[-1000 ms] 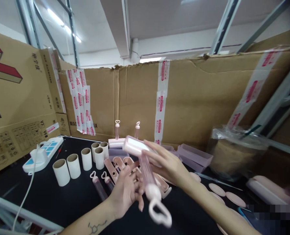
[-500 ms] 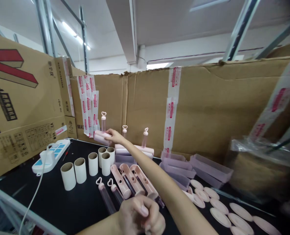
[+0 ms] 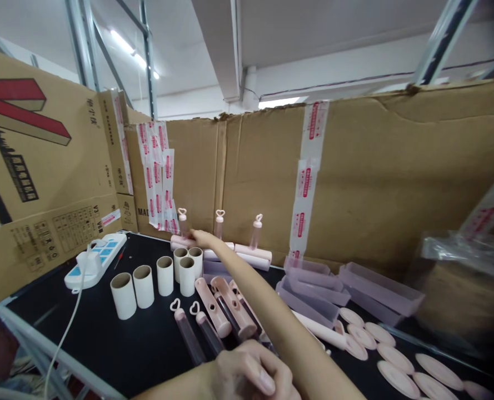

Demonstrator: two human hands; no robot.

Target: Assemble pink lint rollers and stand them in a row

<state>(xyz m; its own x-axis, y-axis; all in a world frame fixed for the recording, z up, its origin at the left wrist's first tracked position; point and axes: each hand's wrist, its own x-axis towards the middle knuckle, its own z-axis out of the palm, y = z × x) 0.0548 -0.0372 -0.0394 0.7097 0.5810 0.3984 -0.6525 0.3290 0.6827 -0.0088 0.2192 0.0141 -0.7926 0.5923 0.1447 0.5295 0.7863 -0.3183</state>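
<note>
Stretched to the back of the table, my right hand [image 3: 201, 239] has its fingers around the end of a pink rounded trough [image 3: 179, 241]. From that trough a clear tube with a pink heart-shaped loop [image 3: 183, 215] stands upright. Beside it are two similar troughs, one of them a pale pink trough [image 3: 253, 255] with its own heart-topped tube [image 3: 257, 230]. Low in front, my left hand [image 3: 255, 372] is curled closed; the inside of its fingers is hidden. Near it lie open pink troughs [image 3: 213, 308] with holes and heart-topped tubes [image 3: 188, 333].
Several white cardboard tubes [image 3: 123, 297] stand at left, by a power strip [image 3: 100, 261] with a cable. Translucent purple trays [image 3: 309, 300] and pink oval discs [image 3: 397, 378] lie at right. Cardboard walls [image 3: 355, 183] enclose the back and left.
My right hand has lowered the pink trough with its upright tube to the back row, beside the other two. My left hand stays curled low in front. The view has shifted slightly.
</note>
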